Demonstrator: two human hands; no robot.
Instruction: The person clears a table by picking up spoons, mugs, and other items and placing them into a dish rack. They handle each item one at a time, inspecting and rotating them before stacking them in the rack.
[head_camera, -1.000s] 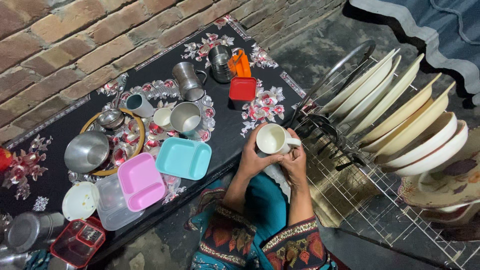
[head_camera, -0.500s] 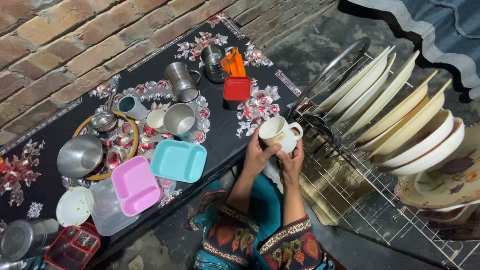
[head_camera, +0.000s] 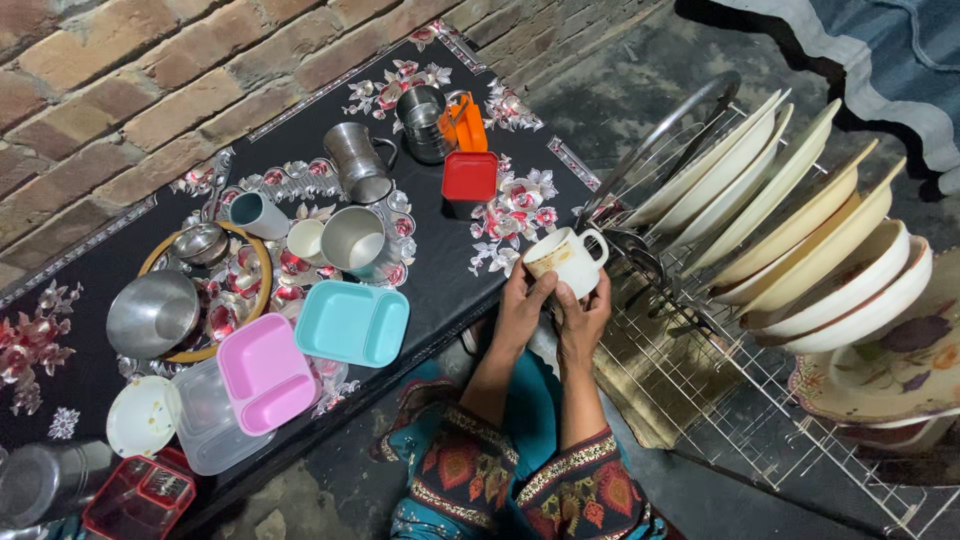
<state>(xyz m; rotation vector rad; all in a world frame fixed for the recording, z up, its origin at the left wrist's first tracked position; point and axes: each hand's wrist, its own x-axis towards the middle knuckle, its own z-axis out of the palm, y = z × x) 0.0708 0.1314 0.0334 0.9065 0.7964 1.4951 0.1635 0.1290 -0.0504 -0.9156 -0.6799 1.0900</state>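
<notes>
Both my hands hold a cream mug (head_camera: 563, 259) with a side handle, tilted, in the gap between a dark flowered mat and a wire dish rack. My left hand (head_camera: 520, 306) grips the mug from the left and below. My right hand (head_camera: 585, 315) cups it from underneath on the right. The mug's handle points toward the wire rack (head_camera: 690, 330). My patterned teal sleeves show at the bottom.
On the mat (head_camera: 450, 270) lie a red box (head_camera: 469, 178), an orange piece (head_camera: 467, 120), steel mugs (head_camera: 358, 160), a teal tray (head_camera: 352, 322), a pink tray (head_camera: 264, 372), a steel bowl (head_camera: 152, 312) and small cups. Cream plates and bowls (head_camera: 800, 215) stand in the rack at right.
The mug and both hands have risen toward the rack and the mat's edge. The mug has turned so its handle now faces the rack.
</notes>
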